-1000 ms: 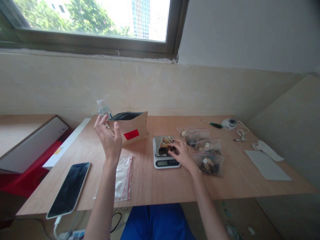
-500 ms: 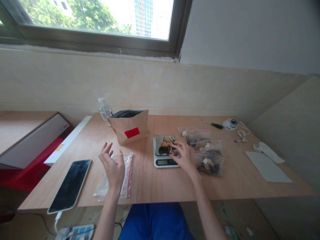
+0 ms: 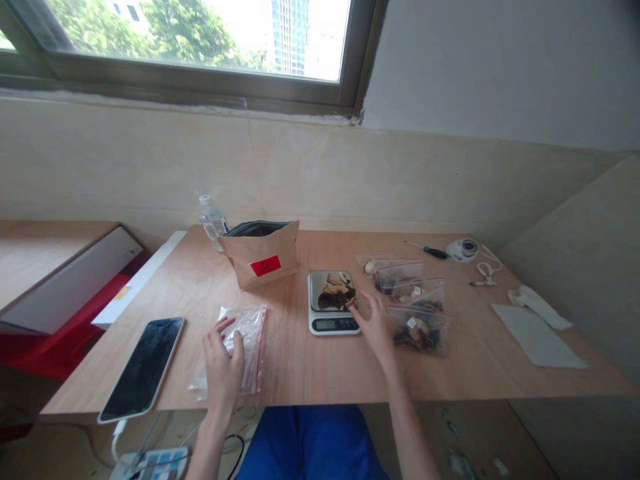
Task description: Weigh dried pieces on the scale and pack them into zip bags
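Note:
A white kitchen scale [image 3: 315, 323] with a lit display carries a small heap of dried mushroom pieces [image 3: 334, 293] on its metal plate. At the plate's right edge is my right hand [image 3: 376, 327], fingers apart, its thumb tip close to the outermost pieces; nothing shows in its grip. My left hand [image 3: 223, 360] hovers, or rests lightly, over flat clear zip bags [image 3: 253, 347], its fingers spread and curved, holding nothing visible. Behind the bags stands a brown paper pouch [image 3: 257, 263] with a red label, its top gaping. Several filled zip bags [image 3: 420, 330] of dried pieces lie right of the scale.
A phone [image 3: 143, 370] with a charging cable lies at the left front edge. Behind the pouch stands a plastic bottle [image 3: 213, 220]. At the right are a screwdriver [image 3: 435, 253], a small white camera [image 3: 464, 249] with its cord, and a white sheet [image 3: 537, 337].
My right hand has drawn back from over the mushroom pieces to the scale's right edge. My left hand has come down lower over the flat zip bags.

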`<state>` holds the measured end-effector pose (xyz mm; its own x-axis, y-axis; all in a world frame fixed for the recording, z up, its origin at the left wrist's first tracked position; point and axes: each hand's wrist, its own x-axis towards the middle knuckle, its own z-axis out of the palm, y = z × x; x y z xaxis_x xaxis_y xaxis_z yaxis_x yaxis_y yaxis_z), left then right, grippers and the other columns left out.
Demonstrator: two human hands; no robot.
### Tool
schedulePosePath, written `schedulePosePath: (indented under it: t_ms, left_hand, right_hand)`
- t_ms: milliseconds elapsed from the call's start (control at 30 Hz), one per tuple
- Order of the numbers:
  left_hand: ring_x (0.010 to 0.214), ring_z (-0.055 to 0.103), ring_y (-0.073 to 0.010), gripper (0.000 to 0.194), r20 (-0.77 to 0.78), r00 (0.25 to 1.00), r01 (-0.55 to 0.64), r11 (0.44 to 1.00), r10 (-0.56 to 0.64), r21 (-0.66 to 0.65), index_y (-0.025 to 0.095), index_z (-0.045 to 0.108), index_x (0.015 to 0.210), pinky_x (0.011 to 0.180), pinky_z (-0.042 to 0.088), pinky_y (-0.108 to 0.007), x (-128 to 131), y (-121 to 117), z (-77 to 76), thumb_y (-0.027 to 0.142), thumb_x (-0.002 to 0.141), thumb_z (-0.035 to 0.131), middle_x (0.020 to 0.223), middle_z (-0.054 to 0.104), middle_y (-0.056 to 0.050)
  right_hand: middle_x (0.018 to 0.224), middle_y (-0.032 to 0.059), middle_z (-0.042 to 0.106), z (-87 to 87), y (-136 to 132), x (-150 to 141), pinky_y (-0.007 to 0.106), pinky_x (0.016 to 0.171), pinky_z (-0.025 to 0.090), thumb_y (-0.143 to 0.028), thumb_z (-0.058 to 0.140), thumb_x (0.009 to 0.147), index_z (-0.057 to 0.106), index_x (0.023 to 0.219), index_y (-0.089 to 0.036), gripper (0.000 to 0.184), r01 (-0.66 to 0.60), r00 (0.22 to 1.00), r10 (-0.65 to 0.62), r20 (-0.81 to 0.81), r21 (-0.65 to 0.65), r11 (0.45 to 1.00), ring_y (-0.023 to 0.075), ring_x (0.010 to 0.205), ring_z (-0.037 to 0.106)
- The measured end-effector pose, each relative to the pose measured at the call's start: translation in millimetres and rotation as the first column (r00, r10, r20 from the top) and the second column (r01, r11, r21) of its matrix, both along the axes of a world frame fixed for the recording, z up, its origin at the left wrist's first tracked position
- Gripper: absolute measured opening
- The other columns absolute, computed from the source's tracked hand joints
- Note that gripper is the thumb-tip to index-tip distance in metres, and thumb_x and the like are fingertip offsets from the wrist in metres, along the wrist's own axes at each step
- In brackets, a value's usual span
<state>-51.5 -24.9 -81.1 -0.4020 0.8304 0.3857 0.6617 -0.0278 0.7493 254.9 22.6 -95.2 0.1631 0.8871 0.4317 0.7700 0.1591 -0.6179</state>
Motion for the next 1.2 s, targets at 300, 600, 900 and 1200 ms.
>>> schedulePosePath:
  t_ms: [300, 600, 900, 1200]
  left_hand:
    - [0.105, 0.051, -0.0304, 0.032, -0.045, 0.998, 0.049, 0.994, -0.054, -0.096, 0.017, 0.054, 0.104, 0.091, 0.041, -0.049, -13, -8, -8.6, 0.040, 0.083, 0.042, 0.105, 0.055, -0.012]
    - [0.089, 0.058, -0.0307, 0.043, -0.162, 0.976, 0.110, 0.970, -0.147, -0.218, 0.020, 0.063, 0.095, 0.080, 0.047, -0.047, -13, -12, -33.1, 0.055, 0.073, 0.053, 0.093, 0.060, -0.011]
    - [0.061, 0.059, -0.0178, 0.025, -0.009, 0.991, 0.129, 0.971, -0.134, -0.199, 0.022, 0.060, 0.078, 0.060, 0.048, -0.030, 2, -23, -4.4, 0.044, 0.081, 0.050, 0.071, 0.063, -0.002]
    - [0.069, 0.063, -0.0164, 0.021, 0.245, 0.928, 0.310, 0.947, -0.281, -0.089, 0.020, 0.060, 0.091, 0.062, 0.050, -0.026, 49, -52, 13.1, 0.039, 0.085, 0.053, 0.081, 0.066, -0.003]
  right_hand:
    - [0.093, 0.0088, 0.060, 11.3, -5, -5, 0.036, 0.076, 0.047, -0.037, 0.048, 0.086, 0.061, 0.103, -0.019, 0.028, 0.035, 0.999, -0.035, -0.032, 0.022, 0.999, 0.0219, 0.083, 0.057]
    - [0.092, 0.0062, 0.064, 22.9, -60, -40, 0.030, 0.072, 0.049, -0.024, 0.040, 0.092, 0.062, 0.100, -0.022, 0.024, -0.249, 0.952, 0.229, -0.206, -0.079, 0.965, 0.0189, 0.083, 0.060]
    - [0.094, 0.0033, 0.064, 24.0, -103, -122, 0.028, 0.074, 0.052, -0.020, 0.043, 0.090, 0.059, 0.107, -0.025, 0.024, -0.515, 0.829, 0.414, -0.376, -0.223, 0.828, 0.0181, 0.086, 0.063]
    - [0.096, 0.0089, 0.068, 21.3, -90, -158, 0.027, 0.076, 0.050, -0.043, 0.039, 0.093, 0.054, 0.110, -0.017, 0.034, -0.427, 0.723, 0.173, -0.669, -0.237, 0.873, 0.0199, 0.090, 0.066]
